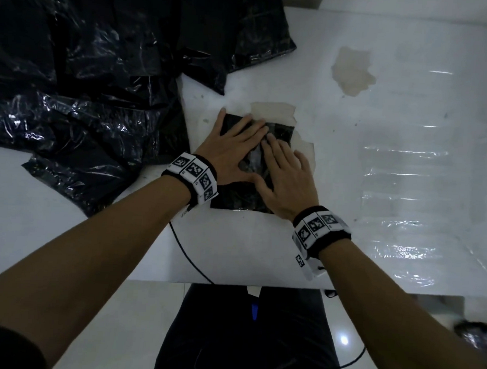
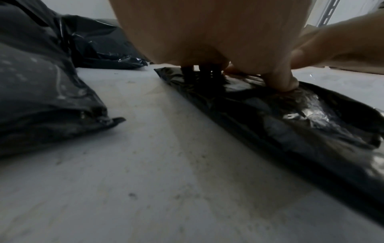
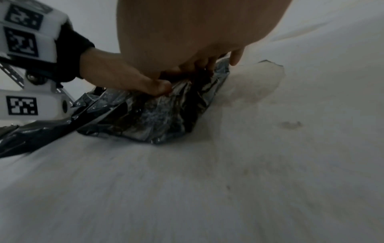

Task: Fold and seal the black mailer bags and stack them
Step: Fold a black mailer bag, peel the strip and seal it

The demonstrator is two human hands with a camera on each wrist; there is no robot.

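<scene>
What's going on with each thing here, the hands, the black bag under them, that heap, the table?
Left hand: flat, pressing the folded bag.
Right hand: flat, pressing the same bag.
Folded bag: lying flat on the table.
Pile of black bags: loose, crumpled, unstacked.
Table: white, surface peeled in patches.

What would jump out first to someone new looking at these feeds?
Both hands, left hand and right hand, pressed flat on a folded black mailer bag at the table's centre. Then the glossy heap of black bags at far left.
</scene>
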